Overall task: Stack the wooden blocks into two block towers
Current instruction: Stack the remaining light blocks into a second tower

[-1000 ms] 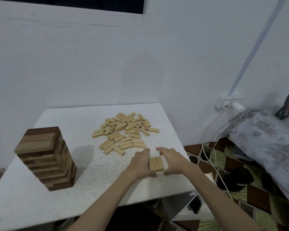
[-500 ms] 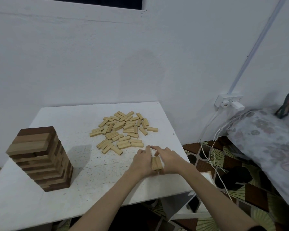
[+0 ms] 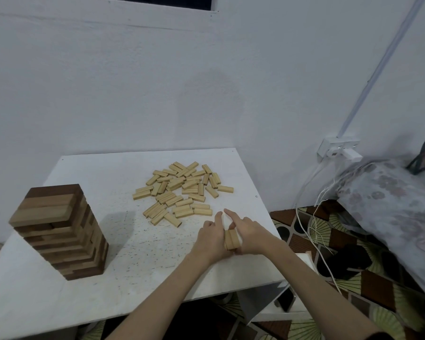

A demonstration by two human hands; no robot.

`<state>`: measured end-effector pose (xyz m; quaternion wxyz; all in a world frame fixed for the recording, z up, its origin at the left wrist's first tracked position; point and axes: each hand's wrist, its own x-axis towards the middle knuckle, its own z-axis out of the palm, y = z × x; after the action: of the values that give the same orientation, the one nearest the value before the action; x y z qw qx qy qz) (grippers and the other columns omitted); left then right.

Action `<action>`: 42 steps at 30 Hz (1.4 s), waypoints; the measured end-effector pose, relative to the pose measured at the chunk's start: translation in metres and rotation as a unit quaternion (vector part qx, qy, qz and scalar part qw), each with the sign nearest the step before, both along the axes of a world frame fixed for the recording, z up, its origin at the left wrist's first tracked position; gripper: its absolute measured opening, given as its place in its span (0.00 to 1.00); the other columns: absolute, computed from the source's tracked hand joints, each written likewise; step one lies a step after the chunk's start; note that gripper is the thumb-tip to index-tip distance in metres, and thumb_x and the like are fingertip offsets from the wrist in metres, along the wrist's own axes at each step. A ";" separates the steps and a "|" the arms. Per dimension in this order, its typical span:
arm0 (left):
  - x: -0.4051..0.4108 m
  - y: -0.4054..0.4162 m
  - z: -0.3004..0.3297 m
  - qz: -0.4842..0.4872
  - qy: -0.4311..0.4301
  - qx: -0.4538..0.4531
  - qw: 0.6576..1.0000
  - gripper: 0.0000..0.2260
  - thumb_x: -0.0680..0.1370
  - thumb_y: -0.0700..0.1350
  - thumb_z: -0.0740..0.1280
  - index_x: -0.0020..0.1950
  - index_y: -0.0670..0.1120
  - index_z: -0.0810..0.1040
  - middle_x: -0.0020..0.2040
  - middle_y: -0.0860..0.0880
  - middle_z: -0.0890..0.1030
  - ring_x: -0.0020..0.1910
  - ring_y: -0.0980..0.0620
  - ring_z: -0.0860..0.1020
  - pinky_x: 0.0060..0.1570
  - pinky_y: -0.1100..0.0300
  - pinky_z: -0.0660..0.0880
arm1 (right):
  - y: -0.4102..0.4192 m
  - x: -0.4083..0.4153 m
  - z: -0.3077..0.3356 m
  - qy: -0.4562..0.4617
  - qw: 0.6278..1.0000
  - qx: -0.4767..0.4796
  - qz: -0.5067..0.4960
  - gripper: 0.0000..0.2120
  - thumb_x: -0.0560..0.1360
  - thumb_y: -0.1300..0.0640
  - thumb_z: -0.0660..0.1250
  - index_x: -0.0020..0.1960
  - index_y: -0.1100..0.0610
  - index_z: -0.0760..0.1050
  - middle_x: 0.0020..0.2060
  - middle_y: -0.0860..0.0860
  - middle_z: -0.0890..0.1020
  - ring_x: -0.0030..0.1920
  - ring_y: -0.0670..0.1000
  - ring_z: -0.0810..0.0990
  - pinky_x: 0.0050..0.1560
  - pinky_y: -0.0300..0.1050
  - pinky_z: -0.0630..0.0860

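At the bottom of the frame we see both forearms reaching up from the lower edge toward the right-hand part of the white worktop. Our left hand and right hand meet close together at the lower centre-right, and between them they press a small set of pale blocks that lies on the worktop near its right edge. The left hand's fingers curl against the set's left side; the right hand closes on its right side with the index finger stretched up and to the left. We cannot tell how many blocks the set holds, since the hands cover its sides.

To the left, in the lower left of the frame, a finished tower of dark and light wood stands upright on the worktop, well apart from the hands.

Higher in the frame, just above the hands, a loose pile of pale wooden blocks lies scattered flat across the centre of the worktop, its nearest pieces near the fingertips.

On the right, past the worktop's edge, white cables hang over a patterned floor, beside a flowered cushion. Above them a wall socket sits on the white wall, with a conduit running up to the upper right corner.
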<state>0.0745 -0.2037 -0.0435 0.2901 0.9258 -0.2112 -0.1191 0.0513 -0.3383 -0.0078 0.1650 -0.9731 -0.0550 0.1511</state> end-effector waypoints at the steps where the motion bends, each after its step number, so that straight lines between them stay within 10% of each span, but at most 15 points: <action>1: 0.000 0.000 0.000 0.001 0.001 -0.003 1.000 0.47 0.68 0.52 0.74 0.75 0.42 0.47 0.58 0.44 0.75 0.61 0.46 0.68 0.57 0.53 0.69 | 0.000 0.000 0.000 0.002 1.000 0.001 -0.002 0.50 0.69 0.58 0.75 0.78 0.50 0.43 0.62 0.51 0.74 0.58 0.54 0.72 0.59 0.47 0.69; 42: 0.009 0.013 -0.009 0.021 0.032 0.000 0.999 0.51 0.62 0.53 0.78 0.75 0.48 0.49 0.58 0.45 0.75 0.59 0.46 0.71 0.56 0.53 0.72 | 0.008 0.005 -0.006 -0.005 1.000 -0.012 0.016 0.52 0.66 0.55 0.77 0.77 0.48 0.45 0.61 0.51 0.74 0.58 0.53 0.72 0.56 0.46 0.69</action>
<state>0.0835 -0.1911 -0.0526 0.2995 0.9256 -0.1822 -0.1424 0.0559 -0.3302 -0.0134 0.1502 -0.9748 -0.0694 0.1499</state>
